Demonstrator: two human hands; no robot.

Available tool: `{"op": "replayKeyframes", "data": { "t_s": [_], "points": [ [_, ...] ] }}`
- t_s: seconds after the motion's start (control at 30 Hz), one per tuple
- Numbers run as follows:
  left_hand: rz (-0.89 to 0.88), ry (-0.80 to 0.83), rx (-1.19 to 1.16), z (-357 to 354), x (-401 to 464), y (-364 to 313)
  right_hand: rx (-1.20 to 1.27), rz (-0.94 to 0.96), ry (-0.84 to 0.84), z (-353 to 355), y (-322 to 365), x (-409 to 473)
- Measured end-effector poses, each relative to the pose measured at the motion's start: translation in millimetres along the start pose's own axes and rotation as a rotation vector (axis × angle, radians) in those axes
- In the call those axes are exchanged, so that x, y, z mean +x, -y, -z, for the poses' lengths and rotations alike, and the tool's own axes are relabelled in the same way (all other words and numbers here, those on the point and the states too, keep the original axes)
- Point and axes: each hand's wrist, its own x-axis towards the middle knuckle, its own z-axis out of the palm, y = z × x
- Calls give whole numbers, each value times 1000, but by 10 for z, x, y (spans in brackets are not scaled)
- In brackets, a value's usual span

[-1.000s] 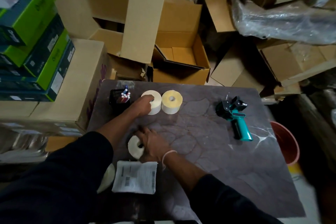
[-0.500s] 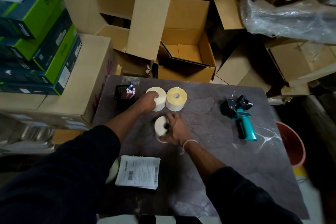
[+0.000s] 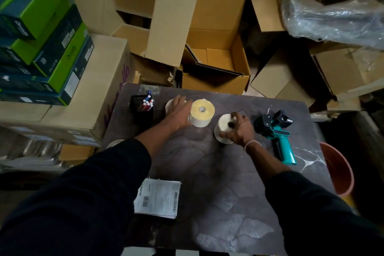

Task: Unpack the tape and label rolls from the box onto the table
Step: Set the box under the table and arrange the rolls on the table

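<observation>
On the table (image 3: 207,172), pen holder (image 3: 141,110) with markers, left hand (image 3: 178,113) flat on rolls, right hand (image 3: 239,129) gripping label roll (image 3: 223,129).

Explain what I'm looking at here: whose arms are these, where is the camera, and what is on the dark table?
There is no machine: a person wears a wide-angle camera on the head, looking down at their own dark-sleeved arms. The left hand rests over a white roll standing beside a yellowish label roll. The right hand grips a third roll, fingers over its top, on or just above the table. Also there: a black pen holder, a teal tape dispenser, and printed papers near the front edge. Open cardboard boxes are piled behind.
</observation>
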Motion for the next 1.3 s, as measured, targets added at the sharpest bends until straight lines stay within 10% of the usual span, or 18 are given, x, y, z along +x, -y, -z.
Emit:
{"op": "replayKeyframes", "data": {
  "t_s": [0.87, 1.13, 1.3],
  "points": [
    [-26, 75, -67, -188, 277, -334, -336, 171, 207, 75, 151, 609],
    [-83, -120, -316, -201, -534, -254, -326, 387, -262, -161, 507, -139],
    [-41, -242, -444, -95, -1098, 163, -190, 571, -224, -639, 858, -510]
  ]
}}
